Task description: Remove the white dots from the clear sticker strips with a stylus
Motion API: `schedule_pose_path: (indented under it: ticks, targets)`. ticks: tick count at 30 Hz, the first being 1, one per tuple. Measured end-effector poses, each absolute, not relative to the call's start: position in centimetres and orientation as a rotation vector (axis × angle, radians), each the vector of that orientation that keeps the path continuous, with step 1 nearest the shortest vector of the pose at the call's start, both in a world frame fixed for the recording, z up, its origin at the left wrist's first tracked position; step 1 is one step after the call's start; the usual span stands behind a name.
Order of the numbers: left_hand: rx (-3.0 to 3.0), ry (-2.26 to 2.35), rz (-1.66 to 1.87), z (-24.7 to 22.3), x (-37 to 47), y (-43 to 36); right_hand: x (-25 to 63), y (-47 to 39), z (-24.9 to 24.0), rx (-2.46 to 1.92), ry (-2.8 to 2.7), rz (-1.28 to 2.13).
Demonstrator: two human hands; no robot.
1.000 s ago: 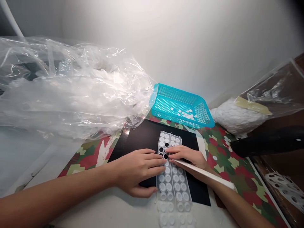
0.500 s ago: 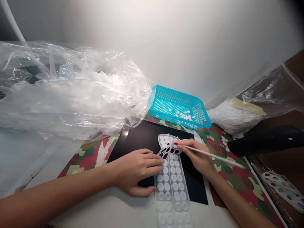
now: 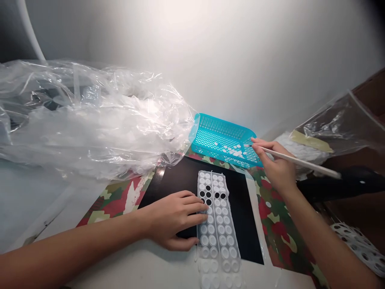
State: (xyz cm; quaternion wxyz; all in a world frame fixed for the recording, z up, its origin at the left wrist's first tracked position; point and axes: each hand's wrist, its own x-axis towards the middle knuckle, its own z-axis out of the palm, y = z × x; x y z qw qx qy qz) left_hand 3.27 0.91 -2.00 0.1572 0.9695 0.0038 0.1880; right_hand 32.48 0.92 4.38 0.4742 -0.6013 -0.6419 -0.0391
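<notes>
A translucent white strip (image 3: 221,230) with rows of round discs lies over a black sheet (image 3: 249,228); several of its round holes show black near the upper part. My left hand (image 3: 180,218) lies with fingers spread, fingertips on the strip's left edge. My right hand (image 3: 278,164) pinches a thin white stick (image 3: 300,161) over the right end of a blue basket (image 3: 222,122). Several small white discs (image 3: 234,150) lie in the basket, just left of the stick's tip.
A large clear plastic bag (image 3: 105,124) with white contents fills the left. At the right are another bag (image 3: 325,120), a black object (image 3: 355,180) and white perforated strips (image 3: 357,245). Camouflage-patterned covering (image 3: 279,233) shows around the black sheet.
My right hand has moved up and right with the stick, from the strip to the basket. The strip, pulled and stretched before, now lies flat. My left hand stays put.
</notes>
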Motion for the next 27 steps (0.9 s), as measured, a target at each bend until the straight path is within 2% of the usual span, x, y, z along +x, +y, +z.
schedule_pose_path:
  ticks: [5,9,13,21,27]
  targets:
    - [2.809,0.091,0.624,-2.3,3.1,0.8,31.1,1.1,3.8,-1.332,-1.913,0.028]
    - [2.818,0.225,0.632,-2.6,3.0,0.8,28.6,-0.3,1.3,-1.102,-2.190,0.462]
    - [2.794,0.241,0.655,-2.8,3.1,0.9,27.4,-0.9,-1.1,-1.071,-2.084,0.674]
    - [2.770,0.254,0.683,-2.9,3.1,0.8,27.5,-1.3,-2.3,-1.124,-1.999,0.842]
    - [2.792,0.257,0.649,-2.8,3.2,0.9,27.4,-1.5,-2.2,-1.100,-2.045,0.814]
